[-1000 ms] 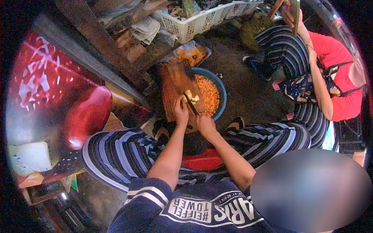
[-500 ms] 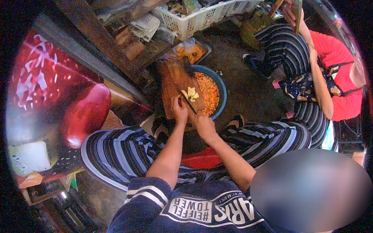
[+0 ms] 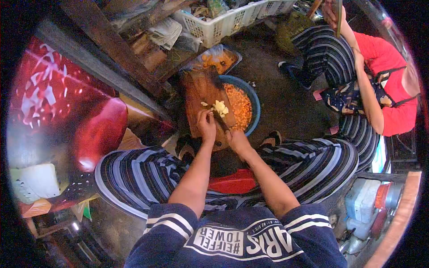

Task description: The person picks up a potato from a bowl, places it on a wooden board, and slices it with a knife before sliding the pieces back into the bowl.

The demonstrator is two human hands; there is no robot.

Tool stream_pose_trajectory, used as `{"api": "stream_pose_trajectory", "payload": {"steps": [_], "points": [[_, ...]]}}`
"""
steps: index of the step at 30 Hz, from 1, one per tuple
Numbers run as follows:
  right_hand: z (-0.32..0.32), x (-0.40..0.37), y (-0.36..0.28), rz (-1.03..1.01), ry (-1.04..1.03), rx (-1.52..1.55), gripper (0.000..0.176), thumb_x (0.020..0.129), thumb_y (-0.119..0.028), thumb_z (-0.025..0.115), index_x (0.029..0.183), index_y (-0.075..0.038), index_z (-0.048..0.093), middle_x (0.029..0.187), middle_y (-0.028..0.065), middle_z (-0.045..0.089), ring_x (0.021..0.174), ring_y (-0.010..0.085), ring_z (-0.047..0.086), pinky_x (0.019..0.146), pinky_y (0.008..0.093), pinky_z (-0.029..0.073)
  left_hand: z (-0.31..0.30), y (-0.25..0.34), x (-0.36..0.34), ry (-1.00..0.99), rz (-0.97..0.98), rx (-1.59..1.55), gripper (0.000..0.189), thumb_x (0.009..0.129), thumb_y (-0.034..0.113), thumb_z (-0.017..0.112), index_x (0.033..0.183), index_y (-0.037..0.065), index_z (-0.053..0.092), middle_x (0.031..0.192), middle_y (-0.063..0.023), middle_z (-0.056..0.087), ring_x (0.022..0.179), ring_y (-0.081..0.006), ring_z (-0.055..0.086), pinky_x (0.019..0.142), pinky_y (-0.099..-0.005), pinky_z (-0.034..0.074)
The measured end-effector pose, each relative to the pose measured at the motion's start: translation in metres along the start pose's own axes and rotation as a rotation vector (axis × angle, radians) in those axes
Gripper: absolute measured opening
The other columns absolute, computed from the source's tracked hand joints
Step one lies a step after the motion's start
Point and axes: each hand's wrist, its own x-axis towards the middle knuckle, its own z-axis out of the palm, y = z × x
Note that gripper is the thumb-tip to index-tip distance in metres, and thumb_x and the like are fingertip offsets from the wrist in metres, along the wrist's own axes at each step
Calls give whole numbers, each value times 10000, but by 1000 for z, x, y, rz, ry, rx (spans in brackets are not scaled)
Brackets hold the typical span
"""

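Note:
My right hand [image 3: 237,142] is closed around the handle of a knife [image 3: 220,122], its dark blade pointing up and left over the wooden cutting board [image 3: 199,91]. Close to the blade, my left hand [image 3: 206,126] has its fingers pinched together on the board; what is between them is too small to make out. Just beyond the blade sits a small heap of pale yellow chopped pieces [image 3: 220,108]. One more pale piece [image 3: 204,103] lies apart to its left. The board partly covers a blue basin [image 3: 256,107] full of small orange diced pieces [image 3: 241,105].
Beyond the board stands a tray [image 3: 237,62] with orange pieces in clear plastic. A white plastic crate [image 3: 214,29] is at the back. On the right sits another person in a red top [image 3: 380,58], one hand raised by a long flat object. Wooden beams [image 3: 111,40] stand left.
The knife and right hand have shifted slightly, and the left fingers now sit differently beside the blade. A pale piece now lies separately, left of the heap.

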Motion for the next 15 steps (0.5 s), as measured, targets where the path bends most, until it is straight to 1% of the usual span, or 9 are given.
{"api": "stream_pose_trajectory", "payload": {"steps": [3,5,6,8,9,11,13,15], "points": [[-14,-1,-3,50,39,-40,277,828,-214,476,791,43,574,699,267,557,685,413,556,621,466,453,4,-10,0,-7,18,46,89,770,13,525,846,-8,565,865,-133,540,811,-279,540,721,-324,428],[-31,-3,-21,77,17,-62,288,829,-218,476,781,47,577,695,264,561,677,412,561,625,464,458,5,-16,0,29,-106,-97,127,762,-16,500,869,-4,567,881,-129,553,797,-270,551,717,-323,432],[-35,-3,-27,101,-6,-83,300,831,-221,475,770,52,581,691,262,564,670,411,565,629,462,463,4,-17,2,30,-107,-96,127,762,-16,500,869,-4,567,881,-129,553,797,-270,551,717,-323,432],[-32,-3,-38,91,-6,-101,320,836,-226,468,739,56,584,673,262,563,661,408,570,625,456,470,2,-20,6,125,-193,-124,172,756,-40,470,893,-3,568,881,-121,565,802,-258,558,718,-327,434],[-29,-3,-42,83,-4,-117,343,841,-230,460,709,61,587,655,262,562,653,405,575,620,450,476,-2,-17,10,126,-193,-120,172,756,-40,470,893,-3,568,881,-121,565,802,-258,558,718,-327,434],[-9,-1,-38,49,-33,-144,359,844,-234,455,684,59,588,638,262,558,650,403,578,613,445,479,-12,-5,20,201,-128,1,201,742,-65,452,895,-1,564,866,-117,565,805,-248,562,705,-320,438],[2,2,-36,17,-61,-171,376,847,-237,449,659,57,589,620,262,554,647,400,580,605,440,483,-15,-5,23,214,-153,-32,212,728,-81,448,887,3,561,861,-124,560,799,-238,558,695,-314,438],[6,8,-33,-58,-46,-246,386,851,-231,435,635,48,592,595,258,550,625,396,580,579,433,489,-18,-4,20,228,-103,44,226,714,-96,440,878,6,558,865,-124,556,783,-234,553,690,-307,437]]}}
